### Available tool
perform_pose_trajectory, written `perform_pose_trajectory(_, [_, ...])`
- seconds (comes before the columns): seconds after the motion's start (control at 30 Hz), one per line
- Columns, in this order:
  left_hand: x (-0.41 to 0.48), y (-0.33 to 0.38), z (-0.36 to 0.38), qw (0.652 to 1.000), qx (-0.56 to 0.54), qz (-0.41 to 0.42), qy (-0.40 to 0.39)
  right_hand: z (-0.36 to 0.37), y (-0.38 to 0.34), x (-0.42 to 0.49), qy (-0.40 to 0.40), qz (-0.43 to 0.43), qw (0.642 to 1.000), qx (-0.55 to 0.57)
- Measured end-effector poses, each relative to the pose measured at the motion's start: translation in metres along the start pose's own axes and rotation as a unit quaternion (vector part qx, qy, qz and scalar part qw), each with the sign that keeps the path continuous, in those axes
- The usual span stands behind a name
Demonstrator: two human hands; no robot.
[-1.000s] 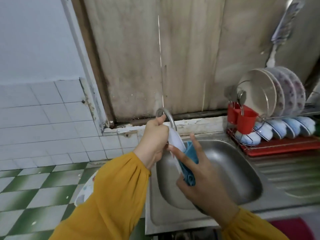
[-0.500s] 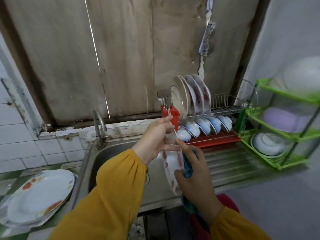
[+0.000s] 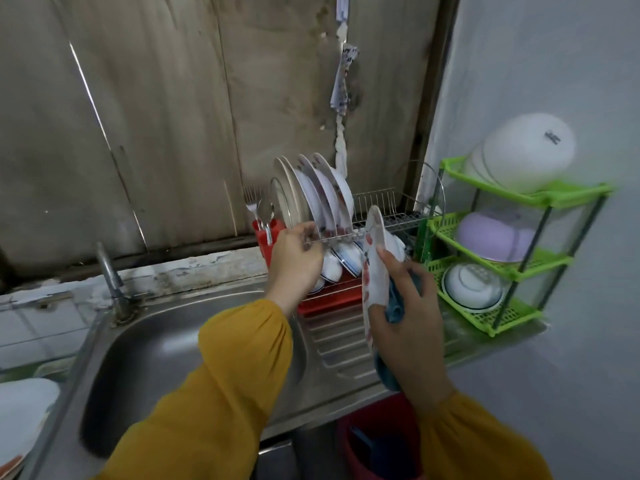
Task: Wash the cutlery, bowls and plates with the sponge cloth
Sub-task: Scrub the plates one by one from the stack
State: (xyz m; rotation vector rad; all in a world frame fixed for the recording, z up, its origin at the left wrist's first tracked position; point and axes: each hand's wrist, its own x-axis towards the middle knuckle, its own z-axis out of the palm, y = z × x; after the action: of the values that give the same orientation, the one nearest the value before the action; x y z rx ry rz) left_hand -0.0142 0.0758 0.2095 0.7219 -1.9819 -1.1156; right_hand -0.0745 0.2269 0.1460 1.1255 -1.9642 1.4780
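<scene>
Right hand: right hand (image 3: 407,317), centre right of the frame, fingers curled round a plate (image 3: 374,268) and a blue sponge cloth (image 3: 394,306) together; the cloth is bunched against the plate's back.
Plate: white with red flower print, held on edge, its top rim just in front of the dish rack (image 3: 377,202).
Left hand: left hand (image 3: 296,261), centre of the frame, fingers bent at the rack's front wire; blurred, so whether it grips anything cannot be told.
Rack: stacked plates (image 3: 318,195) standing upright, blue-rimmed bowls (image 3: 337,268) tipped below them, red tray underneath.
Cutlery: spoon (image 3: 266,211) and fork (image 3: 251,202) upright in a red holder (image 3: 265,237) at the rack's left end.
Sink: steel sink (image 3: 156,344) at lower left, tap (image 3: 109,271) behind it.
Shelf: green shelf (image 3: 540,199) at right; a white bowl (image 3: 526,150) on top carries a dark base mark, too small to read.
Wall: printed paper strip (image 3: 341,81) hanging at upper centre, print unreadable.
</scene>
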Motion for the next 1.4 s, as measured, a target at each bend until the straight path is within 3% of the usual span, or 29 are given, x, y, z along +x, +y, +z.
perform_pose_trajectory(0.13, [0.035,-0.01,0.021,0.995,0.093,0.039,0.028,-0.002,0.017,0.04,0.025,-0.036,0.999,-0.028])
perform_pose_trajectory(0.27, [0.061,-0.026,0.036,0.994,0.078,0.012,0.07,0.002,0.04,0.087,0.04,-0.071,0.997,-0.005])
perform_pose_trajectory(0.53, [0.111,-0.05,0.045,0.976,0.067,0.049,0.201,0.037,0.093,0.173,0.017,-0.107,0.994,0.002])
perform_pose_trajectory(0.83, [0.148,-0.056,0.061,0.974,0.046,0.075,0.208,0.072,0.133,0.218,-0.03,-0.127,0.99,0.055])
perform_pose_trajectory(1.07, [0.152,-0.066,0.076,0.965,-0.036,0.079,0.248,0.097,0.165,0.227,-0.076,-0.109,0.988,0.08])
perform_pose_trajectory(1.4, [0.153,-0.076,0.086,0.946,-0.006,0.104,0.307,0.122,0.19,0.221,-0.137,-0.105,0.982,0.076])
